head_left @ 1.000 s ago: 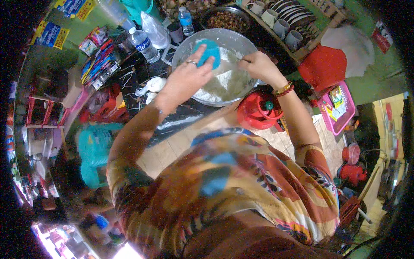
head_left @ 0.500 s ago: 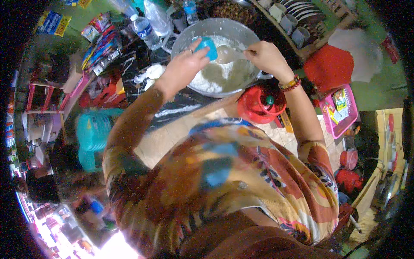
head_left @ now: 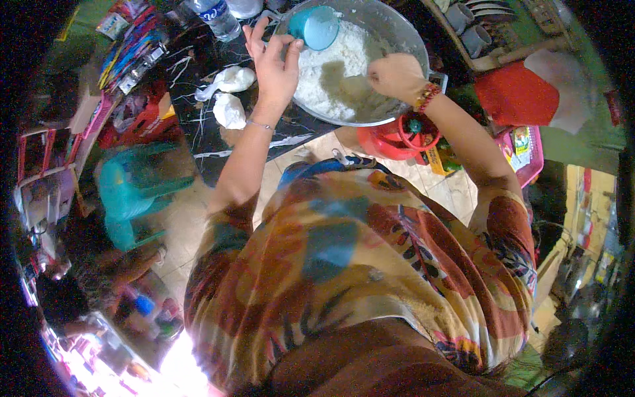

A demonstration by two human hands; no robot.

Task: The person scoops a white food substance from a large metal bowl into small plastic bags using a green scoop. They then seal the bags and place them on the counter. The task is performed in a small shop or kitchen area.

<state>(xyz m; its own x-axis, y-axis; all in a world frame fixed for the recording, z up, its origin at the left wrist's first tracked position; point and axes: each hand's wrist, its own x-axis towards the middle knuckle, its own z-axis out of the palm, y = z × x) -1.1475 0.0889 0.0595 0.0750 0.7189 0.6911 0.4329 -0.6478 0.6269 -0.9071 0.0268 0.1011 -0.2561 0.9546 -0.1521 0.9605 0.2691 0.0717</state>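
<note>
1. The blue cup (head_left: pixel 316 26) sits in my left hand (head_left: pixel 276 63), my fingers wrapped round its side, tipped over the near-left part of the big metal bowl (head_left: pixel 397 33). To do this well, I judge I should keep the cup's mouth inside the rim and tilt it slowly, so nothing spills onto the dark table.
2. My right hand (head_left: pixel 395 76) is down in the bowl, fingers curled into the wet patch of the white flour (head_left: pixel 331 73); I cannot tell whether they grip a clump. I would work from that wet middle outward into the dry heap just under the cup.
3. Left of my left wrist lie two white lumps (head_left: pixel 231 92); a red stove (head_left: pixel 397 135) stands below my right wrist.
4. Compared with half a second ago, the cup is tilted further, its opening now facing me, and the damp patch looks wider.
</note>
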